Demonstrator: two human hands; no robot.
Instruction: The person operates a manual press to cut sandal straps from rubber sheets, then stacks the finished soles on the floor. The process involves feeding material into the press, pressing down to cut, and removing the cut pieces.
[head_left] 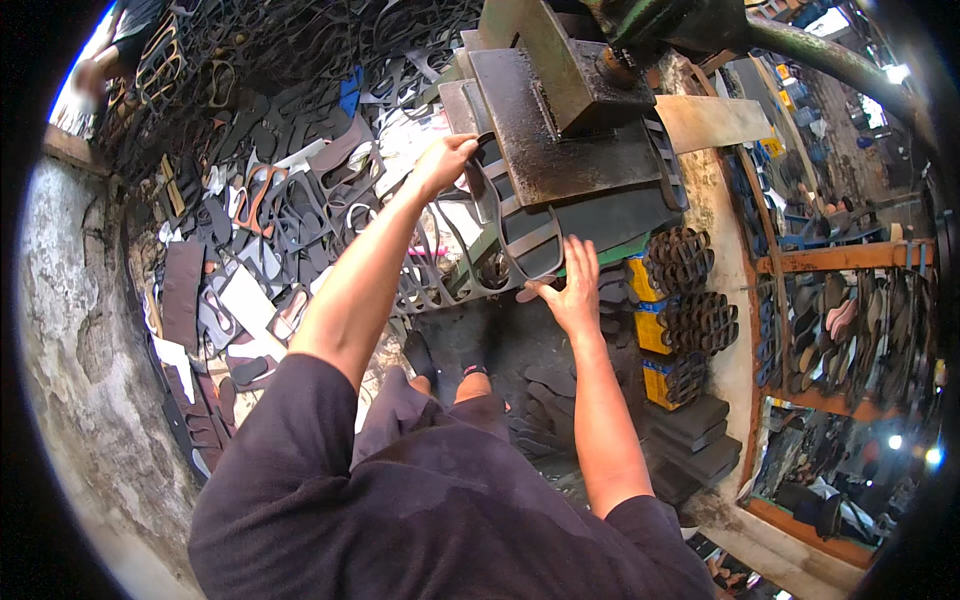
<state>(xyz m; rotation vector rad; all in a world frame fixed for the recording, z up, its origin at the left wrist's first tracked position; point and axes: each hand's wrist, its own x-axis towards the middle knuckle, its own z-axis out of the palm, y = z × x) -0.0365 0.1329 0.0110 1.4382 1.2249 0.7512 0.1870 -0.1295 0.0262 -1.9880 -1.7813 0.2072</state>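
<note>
1. at the middle top of the view, one big green press machine (640, 30) stands over everything, its one rusty dark steel plate (560, 140) tilted toward the person.
2. across the floor to the left, a wide heap of cut-out rubber offcuts (270, 200) spreads out, black, grey and brown, too many to count.
3. under the plate lies one dark rubber sheet (610, 215), already punched with sole-shaped holes along its near side; one green layer shows just beneath its edge.
4. to the right of the sheet, three stacks of dark cut soles (690, 300) sit one below another, each beside a yellow block, three blocks in all.
5. lower right, one stack of plain dark sheets (690, 425) rests near the soles.
6. from the sheet hangs one looping strip of punched scrap (500, 235), running between the two hands.
7. the left hand (445, 160) is closed around the upper end of that scrap, right by the plate's left edge.
8. the right hand (572, 290) lies flat with fingers spread, pressed against the sheet's near edge and gripping nothing.
9. the hands are apart, the scrap strung between them.
</note>
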